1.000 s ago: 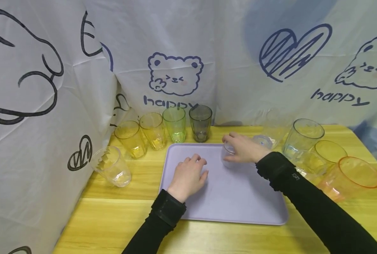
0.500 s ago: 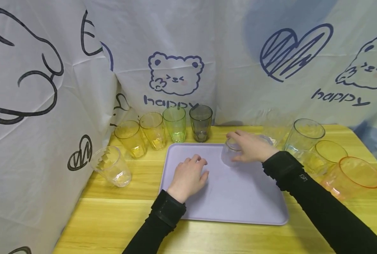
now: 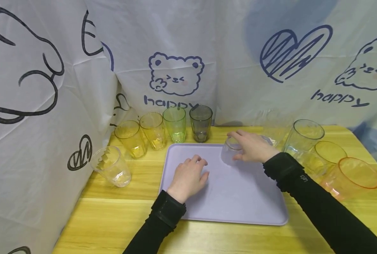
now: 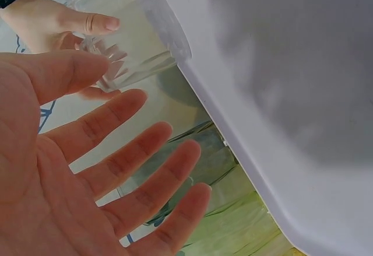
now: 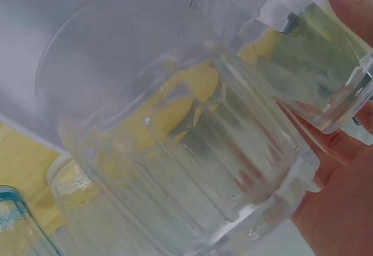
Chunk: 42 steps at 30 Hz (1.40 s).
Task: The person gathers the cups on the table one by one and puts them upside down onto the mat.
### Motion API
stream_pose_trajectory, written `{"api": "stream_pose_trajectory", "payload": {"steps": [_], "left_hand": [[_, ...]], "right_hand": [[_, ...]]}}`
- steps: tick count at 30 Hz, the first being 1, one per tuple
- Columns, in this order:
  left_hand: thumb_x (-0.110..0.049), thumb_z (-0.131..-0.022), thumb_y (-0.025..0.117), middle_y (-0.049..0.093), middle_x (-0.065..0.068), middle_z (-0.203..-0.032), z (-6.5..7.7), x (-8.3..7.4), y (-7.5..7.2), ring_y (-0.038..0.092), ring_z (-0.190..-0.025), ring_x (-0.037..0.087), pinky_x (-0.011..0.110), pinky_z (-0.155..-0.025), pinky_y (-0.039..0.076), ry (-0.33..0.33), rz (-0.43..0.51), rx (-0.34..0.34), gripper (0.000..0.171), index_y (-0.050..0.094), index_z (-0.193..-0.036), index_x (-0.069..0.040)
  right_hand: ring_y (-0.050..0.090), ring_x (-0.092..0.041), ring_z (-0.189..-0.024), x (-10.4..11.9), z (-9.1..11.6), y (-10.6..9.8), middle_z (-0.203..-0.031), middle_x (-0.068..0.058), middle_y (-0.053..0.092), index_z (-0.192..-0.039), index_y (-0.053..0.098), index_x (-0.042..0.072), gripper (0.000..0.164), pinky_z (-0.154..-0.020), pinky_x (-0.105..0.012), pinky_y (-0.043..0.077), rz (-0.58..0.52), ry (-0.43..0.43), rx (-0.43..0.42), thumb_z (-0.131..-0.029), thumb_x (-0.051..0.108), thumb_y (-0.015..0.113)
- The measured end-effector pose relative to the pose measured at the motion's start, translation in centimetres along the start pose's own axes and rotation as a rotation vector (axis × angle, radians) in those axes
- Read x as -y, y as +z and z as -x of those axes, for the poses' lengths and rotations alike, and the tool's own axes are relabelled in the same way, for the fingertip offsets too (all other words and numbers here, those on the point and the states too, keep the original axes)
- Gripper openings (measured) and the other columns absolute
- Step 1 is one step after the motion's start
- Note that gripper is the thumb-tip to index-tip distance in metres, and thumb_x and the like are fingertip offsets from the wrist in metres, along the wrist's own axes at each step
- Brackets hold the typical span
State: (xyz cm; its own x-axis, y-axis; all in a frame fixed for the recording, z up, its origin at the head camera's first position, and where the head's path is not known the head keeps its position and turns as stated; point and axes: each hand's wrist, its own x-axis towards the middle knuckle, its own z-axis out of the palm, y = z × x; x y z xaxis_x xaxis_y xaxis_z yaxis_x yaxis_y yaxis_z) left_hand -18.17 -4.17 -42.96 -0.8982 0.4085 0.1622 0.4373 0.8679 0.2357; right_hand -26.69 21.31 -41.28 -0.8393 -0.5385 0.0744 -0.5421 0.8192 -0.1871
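Observation:
A pale lilac tray (image 3: 239, 201) lies on the wooden table. Upside down at its back edge stands a clear glass (image 3: 228, 155). My right hand (image 3: 253, 147) is beside that glass, its thumb and fingers spread loosely around the base without a visible squeeze. Close to the right wrist, a second clear ribbed glass (image 5: 175, 133) also stands mouth down on the tray; the hand and wrist mostly hide it in the head view. Over the tray's left part hovers my left hand (image 3: 188, 178), its fingers loosely extended and holding nothing.
Behind the tray's left half stand two yellow glasses (image 3: 131, 141), a green glass (image 3: 174, 125) and a grey glass (image 3: 201, 123). A clear glass (image 3: 112, 167) is left of the tray. Right of it cluster several glasses, including an orange one (image 3: 350, 180). Patterned cloth (image 3: 233, 70) hangs behind.
My right hand has loosened from the clear glass and drawn slightly to the right, while the glass stays in place. The left hand keeps still.

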Motion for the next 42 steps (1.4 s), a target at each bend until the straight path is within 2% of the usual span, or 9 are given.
{"api": "stream_pose_trajectory", "payload": {"steps": [13,17,22,25,29,33,36,40,42], "left_hand": [[-0.031,-0.098,0.063,0.067,0.006,-0.123,0.1,0.0,0.1,0.067,-0.102,0.029,0.044,-0.078,0.058,0.003,0.014,-0.026,0.033,0.066,-0.126,-0.014],[-0.028,-0.098,0.062,0.066,0.007,-0.126,-0.1,0.0,0.2,0.067,-0.104,0.029,0.044,-0.079,0.058,0.016,0.022,-0.088,0.038,0.062,-0.133,-0.015],[-0.025,-0.096,0.064,0.067,0.006,-0.125,-0.3,-0.2,0.2,0.068,-0.102,0.027,0.042,-0.077,0.058,0.034,0.049,-0.197,0.038,0.062,-0.133,-0.015],[-0.023,-0.095,0.065,0.068,0.006,-0.124,-0.3,-0.3,0.3,0.068,-0.101,0.026,0.041,-0.076,0.058,0.043,0.075,-0.272,0.037,0.063,-0.131,-0.015],[-0.019,-0.094,0.065,0.068,0.005,-0.122,-0.4,-0.5,0.5,0.069,-0.098,0.025,0.04,-0.076,0.058,0.053,0.104,-0.358,0.035,0.065,-0.128,-0.015],[-0.017,-0.093,0.065,0.069,0.005,-0.119,-0.4,-0.6,0.8,0.069,-0.098,0.025,0.04,-0.078,0.058,0.06,0.124,-0.392,0.034,0.065,-0.127,-0.015],[-0.016,-0.092,0.065,0.069,0.004,-0.118,-0.5,-0.7,1.0,0.069,-0.099,0.024,0.04,-0.079,0.058,0.068,0.133,-0.397,0.033,0.065,-0.126,-0.015],[-0.016,-0.093,0.065,0.069,0.004,-0.118,-0.5,-1.0,1.3,0.069,-0.1,0.024,0.039,-0.081,0.058,0.074,0.144,-0.386,0.033,0.065,-0.126,-0.014],[-0.016,-0.093,0.064,0.068,0.005,-0.118,-0.4,-1.1,1.4,0.069,-0.1,0.024,0.039,-0.082,0.058,0.078,0.151,-0.38,0.033,0.065,-0.126,-0.013]], "right_hand": [[0.058,-0.039,-0.124,0.1,0.5,0.3,-0.138,-0.019,0.058,-0.144,0.049,0.003,0.086,-0.103,-0.054,0.052,-0.014,-0.005,-0.067,-0.075,0.034,0.089],[0.052,-0.037,-0.127,0.8,1.0,0.3,-0.134,-0.019,0.056,-0.14,0.051,0.001,0.074,-0.106,-0.053,0.049,-0.073,-0.047,-0.202,-0.08,0.027,0.085],[0.054,-0.035,-0.12,2.3,1.8,0.8,-0.126,-0.018,0.059,-0.129,0.059,-0.001,0.05,-0.102,-0.049,0.049,-0.177,-0.107,-0.471,-0.084,0.013,0.077],[0.059,-0.033,-0.111,3.3,2.3,1.3,-0.119,-0.017,0.064,-0.12,0.064,-0.002,0.039,-0.096,-0.045,0.051,-0.257,-0.094,-0.614,-0.084,0.008,0.074],[0.065,-0.031,-0.101,4.7,3.1,2.0,-0.112,-0.016,0.069,-0.115,0.067,-0.002,0.031,-0.089,-0.032,0.054,-0.414,-0.03,-0.711,-0.084,0.001,0.072],[0.065,-0.028,-0.101,5.7,3.8,2.7,-0.111,-0.019,0.07,-0.116,0.066,-0.005,0.031,-0.09,-0.019,0.053,-0.593,0.045,-0.734,-0.085,-0.004,0.07],[0.064,-0.02,-0.104,6.0,4.2,3.2,-0.111,-0.021,0.068,-0.119,0.063,-0.008,0.032,-0.093,-0.016,0.052,-0.767,0.088,-0.731,-0.087,-0.008,0.067],[0.063,-0.007,-0.106,6.3,4.9,3.4,-0.111,-0.004,0.066,-0.121,0.059,-0.014,0.033,-0.095,-0.015,0.053,-0.993,0.149,-0.732,-0.089,-0.013,0.061],[0.063,-0.002,-0.105,6.4,5.4,3.5,-0.11,0.005,0.065,-0.122,0.057,-0.015,0.032,-0.094,-0.013,0.052,-1.041,0.188,-0.728,-0.09,-0.013,0.06]]}}
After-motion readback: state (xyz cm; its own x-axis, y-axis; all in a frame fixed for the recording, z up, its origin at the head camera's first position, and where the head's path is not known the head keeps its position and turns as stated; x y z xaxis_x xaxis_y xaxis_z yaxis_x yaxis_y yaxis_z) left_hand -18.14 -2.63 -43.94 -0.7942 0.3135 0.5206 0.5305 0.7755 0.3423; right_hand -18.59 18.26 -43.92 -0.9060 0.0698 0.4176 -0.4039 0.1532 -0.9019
